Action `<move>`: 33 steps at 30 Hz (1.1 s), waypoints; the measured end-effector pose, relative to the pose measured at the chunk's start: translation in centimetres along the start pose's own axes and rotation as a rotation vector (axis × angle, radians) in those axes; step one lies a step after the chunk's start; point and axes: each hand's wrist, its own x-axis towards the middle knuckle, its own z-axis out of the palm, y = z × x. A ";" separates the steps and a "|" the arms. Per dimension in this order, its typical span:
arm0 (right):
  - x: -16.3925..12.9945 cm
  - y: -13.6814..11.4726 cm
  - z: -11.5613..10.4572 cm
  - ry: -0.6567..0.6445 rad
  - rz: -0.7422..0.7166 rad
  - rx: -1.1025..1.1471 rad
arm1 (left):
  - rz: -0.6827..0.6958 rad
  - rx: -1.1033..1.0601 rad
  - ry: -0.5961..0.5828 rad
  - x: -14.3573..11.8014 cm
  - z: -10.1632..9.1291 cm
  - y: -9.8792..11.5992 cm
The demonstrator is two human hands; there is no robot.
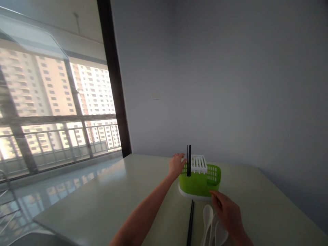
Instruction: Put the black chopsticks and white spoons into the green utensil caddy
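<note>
A green slotted utensil holder (193,183) with a white base stands on the table. A white slatted rack (199,164) sits on its top. Two black chopsticks (189,160) stand upright at its left front. My left hand (176,165) is at the holder's left end, fingers curled at the rim, thumb close to the chopsticks; part of its grip is hidden. My right hand (227,209) hovers by the holder's front right corner, fingers closed in a pinch; what they hold, if anything, does not show. Beneath it lie several white spoons (207,216), partly covered by the hand.
Another pair of black chopsticks (191,222) lies on the pale table (102,201), left of the spoons. Behind the table rise grey walls (230,85). A large window (56,95) is at the left, and part of a grey chair (33,238) shows at the lower left.
</note>
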 end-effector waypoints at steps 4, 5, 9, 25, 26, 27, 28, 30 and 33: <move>0.2 -0.6 -0.6 -0.036 0.081 0.047 | -0.003 -0.045 0.086 -6.1 -0.9 -1.1; 0.2 -0.8 -0.6 -0.048 0.091 0.059 | -0.002 -0.058 0.040 -8.2 -0.6 -1.4; 0.1 -1.5 -0.5 -0.091 0.082 0.091 | 0.026 -0.047 -0.280 -15.6 2.3 -1.9; -0.1 -1.8 -0.4 -0.099 -0.037 0.030 | 0.041 0.417 -0.569 -15.4 2.9 -3.1; -0.1 -1.8 -0.4 -0.094 -0.043 0.026 | 0.049 0.415 -0.564 -15.3 2.8 -3.3; 0.0 -1.9 -0.4 -0.086 -0.048 0.024 | 0.055 0.412 -0.559 -15.2 2.6 -3.6; 0.0 -1.9 -0.4 -0.079 -0.053 0.023 | 0.061 0.409 -0.552 -14.9 2.3 -3.8; 0.0 -1.9 -0.3 -0.073 -0.059 0.029 | 0.072 0.403 -0.530 -14.3 1.2 -4.3; -0.1 -2.3 -0.2 -0.110 -0.053 0.064 | 0.094 0.369 -0.472 -13.2 -1.5 -4.4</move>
